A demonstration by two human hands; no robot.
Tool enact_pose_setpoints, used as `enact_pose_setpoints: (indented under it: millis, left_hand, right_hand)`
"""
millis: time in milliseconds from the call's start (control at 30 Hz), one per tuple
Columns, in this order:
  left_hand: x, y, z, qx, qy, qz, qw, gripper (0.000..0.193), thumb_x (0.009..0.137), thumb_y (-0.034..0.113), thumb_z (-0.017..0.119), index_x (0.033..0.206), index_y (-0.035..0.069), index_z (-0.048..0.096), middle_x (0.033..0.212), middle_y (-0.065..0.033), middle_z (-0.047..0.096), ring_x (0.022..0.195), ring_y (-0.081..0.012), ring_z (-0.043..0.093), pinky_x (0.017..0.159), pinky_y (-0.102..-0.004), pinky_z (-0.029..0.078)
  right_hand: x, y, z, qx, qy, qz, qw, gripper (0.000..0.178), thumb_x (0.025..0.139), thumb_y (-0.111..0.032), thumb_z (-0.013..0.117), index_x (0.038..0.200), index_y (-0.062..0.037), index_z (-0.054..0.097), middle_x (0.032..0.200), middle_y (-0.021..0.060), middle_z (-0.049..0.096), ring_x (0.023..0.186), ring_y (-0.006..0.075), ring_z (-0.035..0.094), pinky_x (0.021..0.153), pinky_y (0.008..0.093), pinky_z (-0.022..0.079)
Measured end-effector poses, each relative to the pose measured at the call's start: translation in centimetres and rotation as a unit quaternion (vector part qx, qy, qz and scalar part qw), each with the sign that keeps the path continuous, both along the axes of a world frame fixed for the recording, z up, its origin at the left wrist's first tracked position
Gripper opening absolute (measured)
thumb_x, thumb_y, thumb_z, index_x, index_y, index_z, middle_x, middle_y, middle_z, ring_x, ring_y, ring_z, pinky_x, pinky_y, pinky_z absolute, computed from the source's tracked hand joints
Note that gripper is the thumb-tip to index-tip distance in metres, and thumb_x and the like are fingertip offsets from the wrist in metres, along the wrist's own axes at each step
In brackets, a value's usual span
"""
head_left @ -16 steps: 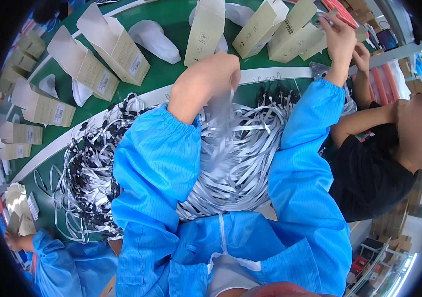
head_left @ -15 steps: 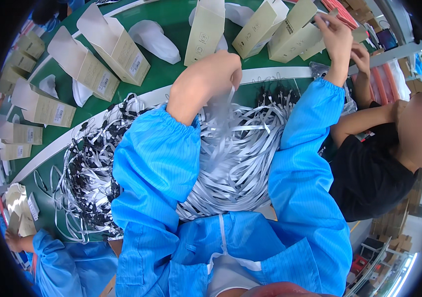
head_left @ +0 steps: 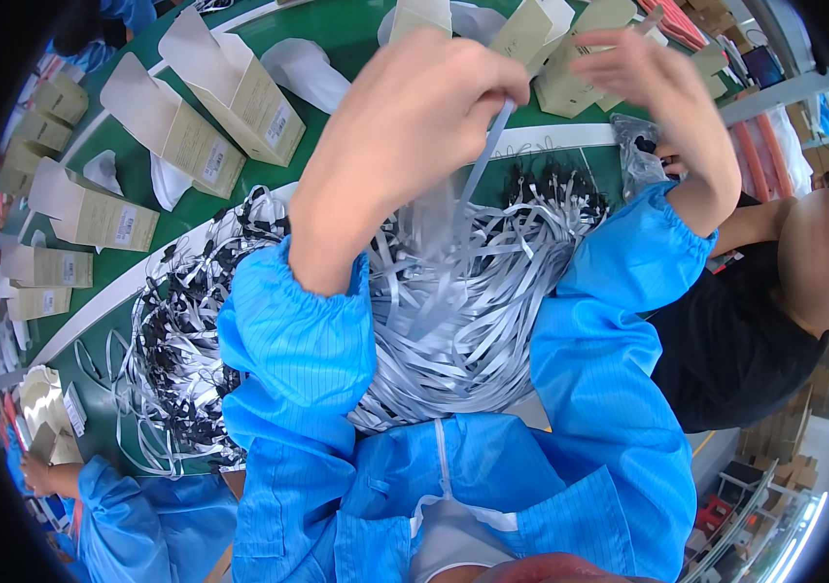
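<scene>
Left hand (head_left: 414, 107) up over the pile of straps (head_left: 463, 340), finger and thumb pinched on one strap (head_left: 488, 154), which hangs below the fingertips, long axis running down toward the wearer and slightly left. Strap flat, narrow, pale grey, lower end lost in blur. Right hand (head_left: 665, 85) farther off, blurred, fingers apart by a cream box (head_left: 560, 87); contact unclear.

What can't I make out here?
Head view:
Right hand: blurred; whether it holds anything is unclear.
Left hand: palm hidden by its own back.
Strap: lower end lost in blur over the pile.
Box: base behind the left hand, top cut by upper edge.
</scene>
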State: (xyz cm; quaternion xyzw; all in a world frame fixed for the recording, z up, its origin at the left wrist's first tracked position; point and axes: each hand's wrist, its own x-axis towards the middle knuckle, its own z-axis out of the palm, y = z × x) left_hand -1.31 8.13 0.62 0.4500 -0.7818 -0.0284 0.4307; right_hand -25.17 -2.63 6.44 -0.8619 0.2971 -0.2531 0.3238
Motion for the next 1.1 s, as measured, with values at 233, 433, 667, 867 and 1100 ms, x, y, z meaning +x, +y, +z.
enact_pose_setpoints:
  millis: [233,433,667,867,1100]
  left_hand:
    - [-3.9,5.0,8.0,0.030,0.245,0.277,0.929,0.025,0.102,0.022,0.058,0.101,-0.001,0.067,0.072,-0.0071,0.067,0.058,-0.0127,0.064,0.054,-0.0241,0.050]
    - [-1.2,3.0,5.3,-0.233,0.235,0.284,0.900,0.008,0.092,-0.002,0.063,0.098,-0.005,0.069,0.076,-0.0090,0.070,0.068,-0.0108,0.067,0.062,-0.0230,0.051]
    - [3.7,4.8,3.5,0.152,0.217,0.100,0.959,0.025,0.096,0.019,0.062,0.117,0.007,0.067,0.076,-0.0092,0.065,0.062,-0.0163,0.058,0.057,-0.0295,0.046]
    - [1.2,3.4,3.5,0.448,0.063,-0.105,0.886,0.033,0.103,0.027,0.056,0.126,0.004,0.064,0.079,-0.0011,0.060,0.071,-0.0089,0.055,0.064,-0.0251,0.046]
    - [1.8,0.9,-0.5,0.287,0.059,-0.276,0.915,0.035,0.105,0.033,0.052,0.107,0.001,0.066,0.080,0.0005,0.059,0.090,-0.0133,0.058,0.083,-0.0269,0.046]
  right_hand:
    - [9.1,4.3,-1.7,-0.002,0.251,0.193,0.949,0.034,0.086,-0.021,0.078,0.108,0.0033,0.069,0.095,0.0101,0.073,0.087,0.0146,0.068,0.079,0.0307,0.055]
    - [8.9,3.8,-1.4,0.091,0.212,0.331,0.915,0.020,0.091,-0.014,0.071,0.100,0.0035,0.071,0.083,0.0102,0.072,0.079,0.0135,0.068,0.071,0.0285,0.054]
    - [6.5,4.6,-0.3,-0.028,0.042,0.248,0.968,0.017,0.097,-0.012,0.062,0.100,0.0039,0.068,0.086,0.0099,0.071,0.079,0.0160,0.067,0.070,0.0297,0.053]
    - [5.0,4.0,0.7,-0.193,-0.170,0.050,0.965,0.021,0.102,-0.011,0.051,0.110,0.0060,0.060,0.105,0.0114,0.068,0.097,0.0220,0.065,0.087,0.0324,0.051]
    - [5.3,5.2,2.5,0.044,-0.601,-0.113,0.790,0.030,0.103,-0.012,0.042,0.121,0.0112,0.051,0.106,0.0143,0.064,0.098,0.0205,0.060,0.087,0.0315,0.046]
